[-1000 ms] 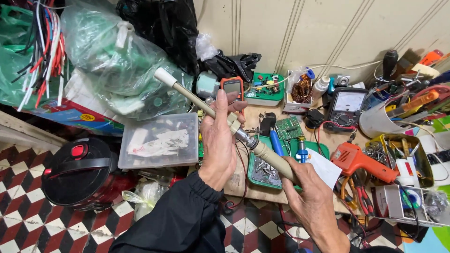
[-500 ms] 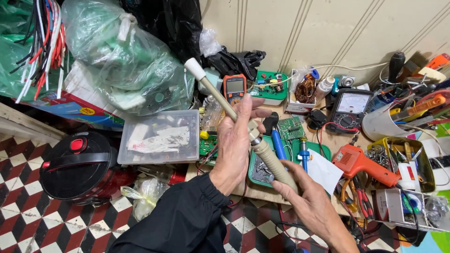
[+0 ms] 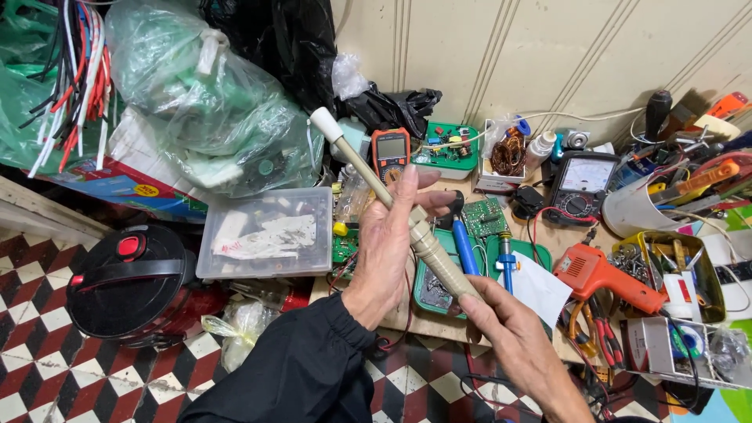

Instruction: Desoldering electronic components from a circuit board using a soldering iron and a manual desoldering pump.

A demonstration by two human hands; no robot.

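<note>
Above the near edge of the cluttered wooden workbench (image 3: 439, 325), a long beige plastic probe (image 3: 392, 205) is held slanting, its white cap up-left. It is lifted and gripped at both ends; nothing is yet connected, as judged. The left hand (image 3: 392, 247) is closed around its ribbed middle; the right hand (image 3: 513, 337) is pinched on the lower end. A smooth clear lidded box (image 3: 266, 231) sits at the left edge.

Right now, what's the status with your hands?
Left hand and right hand both grip the beige rod-shaped tool. Held above the cluttered workbench. Nothing blocking.
</note>
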